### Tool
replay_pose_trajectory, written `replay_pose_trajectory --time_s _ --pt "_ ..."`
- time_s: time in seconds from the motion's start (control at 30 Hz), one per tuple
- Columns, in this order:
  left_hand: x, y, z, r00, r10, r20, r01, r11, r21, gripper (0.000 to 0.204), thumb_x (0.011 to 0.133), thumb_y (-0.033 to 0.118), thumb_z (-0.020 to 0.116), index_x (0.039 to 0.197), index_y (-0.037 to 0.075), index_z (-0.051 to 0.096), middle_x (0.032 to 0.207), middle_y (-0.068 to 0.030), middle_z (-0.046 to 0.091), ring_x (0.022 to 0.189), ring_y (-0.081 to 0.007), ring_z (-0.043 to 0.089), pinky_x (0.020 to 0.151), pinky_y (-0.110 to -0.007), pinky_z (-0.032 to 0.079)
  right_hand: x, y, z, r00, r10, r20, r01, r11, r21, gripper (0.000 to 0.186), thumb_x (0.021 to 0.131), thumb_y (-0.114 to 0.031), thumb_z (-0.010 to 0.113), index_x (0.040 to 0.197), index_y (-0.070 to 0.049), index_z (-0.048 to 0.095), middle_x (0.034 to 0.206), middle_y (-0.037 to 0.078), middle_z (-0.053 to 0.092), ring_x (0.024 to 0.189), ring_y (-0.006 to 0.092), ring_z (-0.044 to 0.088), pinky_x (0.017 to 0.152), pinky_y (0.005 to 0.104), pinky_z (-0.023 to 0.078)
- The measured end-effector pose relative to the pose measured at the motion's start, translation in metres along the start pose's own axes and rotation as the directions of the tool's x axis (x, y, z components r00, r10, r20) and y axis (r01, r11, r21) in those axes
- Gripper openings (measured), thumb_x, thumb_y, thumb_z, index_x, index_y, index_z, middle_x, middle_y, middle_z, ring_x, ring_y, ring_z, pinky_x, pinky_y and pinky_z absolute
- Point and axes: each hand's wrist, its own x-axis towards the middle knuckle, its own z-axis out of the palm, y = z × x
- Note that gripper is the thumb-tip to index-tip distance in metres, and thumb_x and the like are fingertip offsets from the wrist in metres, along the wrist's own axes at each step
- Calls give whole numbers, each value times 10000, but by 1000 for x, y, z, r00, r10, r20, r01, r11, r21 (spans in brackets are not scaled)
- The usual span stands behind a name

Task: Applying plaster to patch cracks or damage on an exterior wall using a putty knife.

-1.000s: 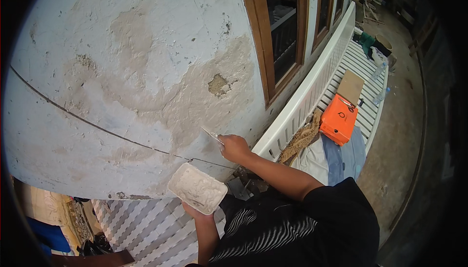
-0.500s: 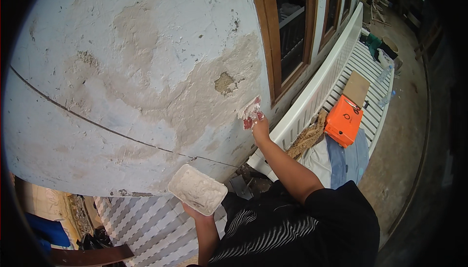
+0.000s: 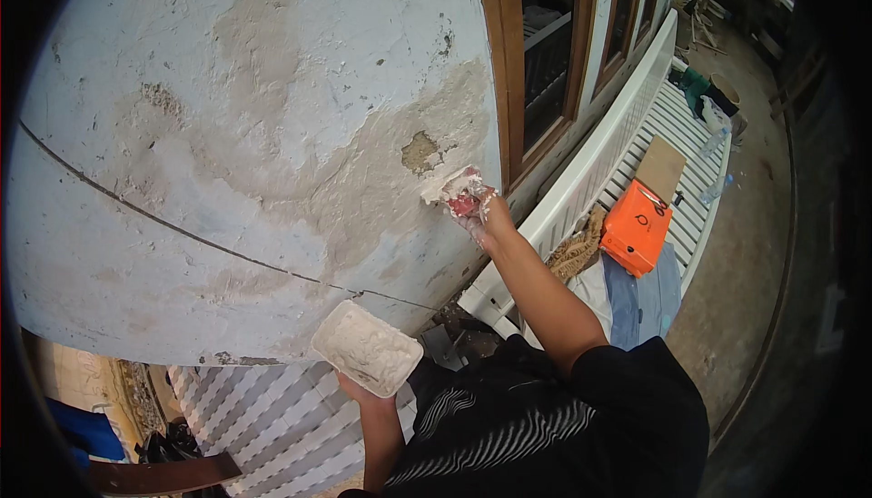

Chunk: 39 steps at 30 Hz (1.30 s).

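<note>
My right hand (image 3: 489,216) is closed around a red putty knife (image 3: 465,198) smeared with off-white paste. The blade end lies at the wall (image 3: 363,44), just below a rough hole (image 3: 420,153) where the surface has broken away. Around that hole spreads a beige patch of filler (image 3: 363,189) over pale, peeling paint. Low in front of me, my left hand (image 3: 363,391) supports a white rectangular tub (image 3: 413,353) from beneath. Thick off-white paste (image 3: 363,345) fills it; most of my left fingers are hidden under the tub.
Right of the wall's brown window frame (image 3: 509,62) runs a white slatted bench (image 3: 686,125). On it lie an orange box (image 3: 639,230), a brown board (image 3: 661,164), folded cloth (image 3: 636,303) and plastic bottles. A dark cable (image 3: 182,231) crosses the wall. Blue fabric (image 3: 84,430) lies lower left.
My right hand has moved slightly left and up with the putty knife, which is now turned closer toward the hole. The left hand and tub stay nearly in place.
</note>
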Motion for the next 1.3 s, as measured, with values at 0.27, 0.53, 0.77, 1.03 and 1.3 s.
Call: replay_pose_trajectory --time_s 0.27,0.53,0.77,1.03,1.3 --pt "-1 -5 9 1000 -7 -4 7 1000 -21 550 957 427 384 1378 85 478 1297 -140 592 1127 -389 603 946 -586 488 6 32 -56 997 -18 71 -1 968 252 306 948 -79 579 1251 -48 558 1211 84 618 1089 218 614 892 357 525" --pt "-6 1 -1 996 62 -58 -59 997 53 534 969 428 374 1367 89 483 1284 -125 596 1108 -376 610 925 -573 504 50 112 -51 984 1 -177 56 948 315 352 956 -122 609 1296 -76 531 1187 69 606 1016 208 617 847 348 542" --pt "-9 4 -1 995 75 -64 -71 996 58 527 975 420 368 1366 87 485 1280 -122 601 1109 -372 611 929 -566 505 59 135 -62 931 86 -355 -12 978 207 316 925 -102 612 1237 -87 563 1150 56 605 976 201 611 787 385 561" --pt "-2 -4 -13 998 6 -69 -8 1000 -23 592 948 490 382 1382 100 479 1323 -131 574 1142 -410 585 956 -611 467 19 127 -72 942 132 -310 -85 984 160 229 967 -161 495 1179 -120 572 1062 54 610 897 216 601 790 427 562" --pt "-7 -7 4 1000 9 -10 -9 1000 -27 527 966 421 386 1363 92 491 1297 -121 592 1131 -379 599 948 -590 482 -19 77 -50 987 -44 -153 35 997 -62 249 981 -98 387 1118 -39 586 1054 78 629 891 199 630 799 371 553"
